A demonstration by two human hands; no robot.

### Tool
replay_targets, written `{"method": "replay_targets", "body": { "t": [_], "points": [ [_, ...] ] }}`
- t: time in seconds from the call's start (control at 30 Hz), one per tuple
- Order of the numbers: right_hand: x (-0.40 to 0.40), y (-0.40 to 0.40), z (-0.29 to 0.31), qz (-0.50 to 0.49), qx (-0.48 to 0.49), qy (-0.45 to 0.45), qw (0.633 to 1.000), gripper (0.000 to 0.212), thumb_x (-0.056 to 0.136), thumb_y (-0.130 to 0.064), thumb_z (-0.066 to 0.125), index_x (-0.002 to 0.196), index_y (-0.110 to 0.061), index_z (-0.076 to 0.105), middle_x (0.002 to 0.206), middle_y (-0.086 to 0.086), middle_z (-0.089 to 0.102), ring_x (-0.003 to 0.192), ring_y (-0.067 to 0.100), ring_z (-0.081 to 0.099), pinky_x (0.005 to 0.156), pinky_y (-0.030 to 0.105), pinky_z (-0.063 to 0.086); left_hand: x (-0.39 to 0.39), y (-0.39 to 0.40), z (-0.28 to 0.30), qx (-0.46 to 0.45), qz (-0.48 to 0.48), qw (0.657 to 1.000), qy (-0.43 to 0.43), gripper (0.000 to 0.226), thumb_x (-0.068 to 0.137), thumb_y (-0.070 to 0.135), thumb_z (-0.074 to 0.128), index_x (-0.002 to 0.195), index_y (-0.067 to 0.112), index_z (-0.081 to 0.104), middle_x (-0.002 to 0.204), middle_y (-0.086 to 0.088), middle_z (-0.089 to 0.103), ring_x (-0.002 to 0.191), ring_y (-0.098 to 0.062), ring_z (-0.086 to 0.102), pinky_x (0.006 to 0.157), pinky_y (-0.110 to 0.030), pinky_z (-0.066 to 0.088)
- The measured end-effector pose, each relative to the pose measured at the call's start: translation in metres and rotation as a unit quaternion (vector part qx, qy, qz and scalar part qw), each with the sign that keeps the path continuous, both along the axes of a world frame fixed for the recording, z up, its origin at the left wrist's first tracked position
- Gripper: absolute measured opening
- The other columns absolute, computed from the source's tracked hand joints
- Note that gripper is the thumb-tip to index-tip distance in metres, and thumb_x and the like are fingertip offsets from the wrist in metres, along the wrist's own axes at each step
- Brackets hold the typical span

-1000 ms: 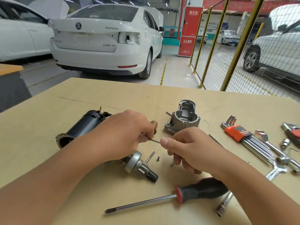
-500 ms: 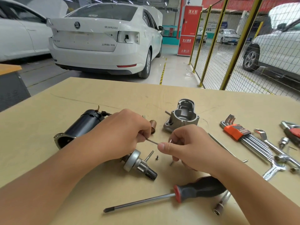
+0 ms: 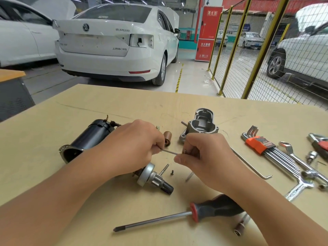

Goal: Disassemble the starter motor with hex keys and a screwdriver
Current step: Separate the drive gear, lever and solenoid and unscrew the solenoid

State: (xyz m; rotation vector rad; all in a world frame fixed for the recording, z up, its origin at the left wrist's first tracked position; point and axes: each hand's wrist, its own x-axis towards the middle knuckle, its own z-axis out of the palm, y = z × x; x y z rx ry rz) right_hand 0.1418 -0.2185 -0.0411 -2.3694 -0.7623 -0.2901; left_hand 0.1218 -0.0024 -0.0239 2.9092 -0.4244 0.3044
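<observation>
A: What do we log in hand?
B: Left hand [image 3: 134, 142] and right hand [image 3: 204, 155], each grip curled tight on one end of a thin hex key [image 3: 169, 152], above the middle of the counter [image 3: 53, 121].

A: Starter motor parts?
B: Black motor body [image 3: 88, 137] far left; armature shaft [image 3: 154, 178] just below the left hand; grey nose housing [image 3: 202, 125] beyond the right hand.

A: Tools?
B: We list the screwdriver [image 3: 177, 217] near; hex key set [image 3: 269, 150] right.
</observation>
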Motion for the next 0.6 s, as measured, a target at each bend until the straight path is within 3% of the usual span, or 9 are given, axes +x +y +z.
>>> {"method": "replay_targets", "body": {
  "t": [0.1,0.17,0.27,0.37,0.47,0.6],
  "points": [
    [-0.0021,-0.0011,0.0038,-0.004,0.032,0.030,0.999,0.040,0.085,-0.053,0.072,0.066,-0.020,0.060,0.055,-0.007,0.059,0.049,0.008,0.050,0.046,0.019,0.038,0.0012,0.0018,-0.0012,-0.010,0.004,1.000,-0.012,0.009,0.096,0.033,0.068,0.101,0.037,0.074,0.087,0.016,0.065,0.084,-0.011,0.062,0.069,-0.031,0.052],
    [-0.0049,-0.0009,0.0084,-0.005,0.082,0.147,0.986,0.054,0.088,-0.066,0.056,0.073,-0.015,0.067,0.063,0.001,0.069,0.042,0.011,0.053,0.041,0.026,0.041,0.0024,0.0026,-0.0021,-0.021,0.006,1.000,-0.016,0.007,0.096,0.033,0.069,0.099,0.037,0.073,0.083,0.017,0.063,0.083,-0.013,0.061,0.068,-0.031,0.049],
    [-0.0054,-0.0010,0.0095,0.001,0.130,0.306,0.943,0.058,0.096,-0.061,0.050,0.080,-0.009,0.071,0.068,0.010,0.072,0.041,0.020,0.050,0.037,0.022,0.034,0.0034,0.0029,-0.0029,-0.026,0.007,1.000,-0.015,0.006,0.095,0.032,0.070,0.096,0.036,0.073,0.081,0.018,0.061,0.083,-0.014,0.061,0.068,-0.032,0.049],
    [-0.0044,-0.0018,0.0075,0.030,0.177,0.372,0.911,0.043,0.096,-0.045,0.064,0.085,-0.003,0.069,0.069,0.012,0.069,0.041,0.020,0.044,0.038,0.022,0.031,0.0038,0.0036,-0.0029,-0.029,0.006,0.999,-0.017,0.005,0.094,0.030,0.071,0.094,0.035,0.072,0.082,0.016,0.063,0.083,-0.015,0.062,0.071,-0.034,0.052],
    [-0.0038,-0.0036,0.0058,0.041,0.163,0.348,0.922,0.023,0.091,-0.025,0.075,0.083,-0.006,0.065,0.066,0.006,0.068,0.042,0.018,0.043,0.039,0.022,0.033,0.0036,0.0046,-0.0019,-0.045,0.006,0.999,-0.013,0.005,0.093,0.029,0.072,0.092,0.034,0.072,0.084,0.015,0.064,0.083,-0.015,0.062,0.074,-0.038,0.054],
    [-0.0026,-0.0001,0.0018,0.006,0.061,0.213,0.975,0.020,0.088,-0.029,0.078,0.077,-0.015,0.067,0.067,0.003,0.070,0.045,0.004,0.051,0.048,0.026,0.043,0.0028,0.0043,-0.0006,-0.040,0.009,0.999,-0.006,0.004,0.092,0.030,0.074,0.092,0.033,0.072,0.084,0.014,0.064,0.084,-0.015,0.062,0.075,-0.038,0.054]
  ]
}}
